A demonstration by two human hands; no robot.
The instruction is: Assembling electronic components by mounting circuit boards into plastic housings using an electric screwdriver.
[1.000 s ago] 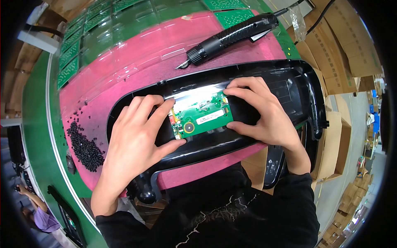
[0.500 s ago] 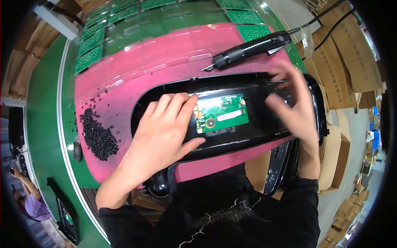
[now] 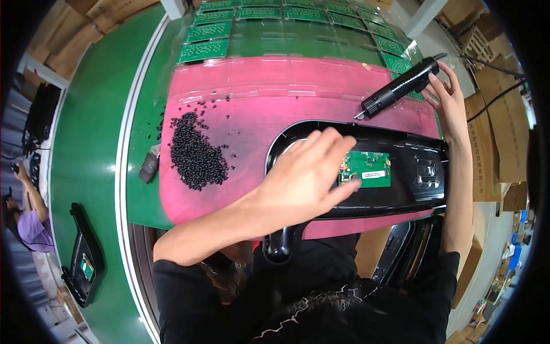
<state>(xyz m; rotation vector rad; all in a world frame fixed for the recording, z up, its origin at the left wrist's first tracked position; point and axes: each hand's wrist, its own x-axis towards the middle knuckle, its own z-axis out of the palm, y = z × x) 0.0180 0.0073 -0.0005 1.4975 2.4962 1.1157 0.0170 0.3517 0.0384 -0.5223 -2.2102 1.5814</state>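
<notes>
A black plastic housing [image 3: 412,198] lies on the pink mat, its hollow side up. Inside it sits a green circuit board [image 3: 375,163] with a white label. My left hand [image 3: 306,175] is over the housing's left part, fingers loosely spread and thumb by the board's left edge; it holds nothing. At the far right, my right hand [image 3: 450,106] has its fingers and thumb around the rear end of a black electric screwdriver [image 3: 398,89]. The screwdriver's tip points down left, close to the housing's far rim.
A heap of small black screws [image 3: 197,152] spreads over the left of the pink mat [image 3: 252,120]. Clear trays with green boards [image 3: 203,50] stand at the back. Another black housing [image 3: 83,258] lies on the green surface at left; a co-worker [image 3: 34,221] is beyond it.
My right hand has gone from above the housing to the screwdriver's rear end, and the screwdriver has turned steeper. My left hand stays over the housing. The whole view has shifted.
</notes>
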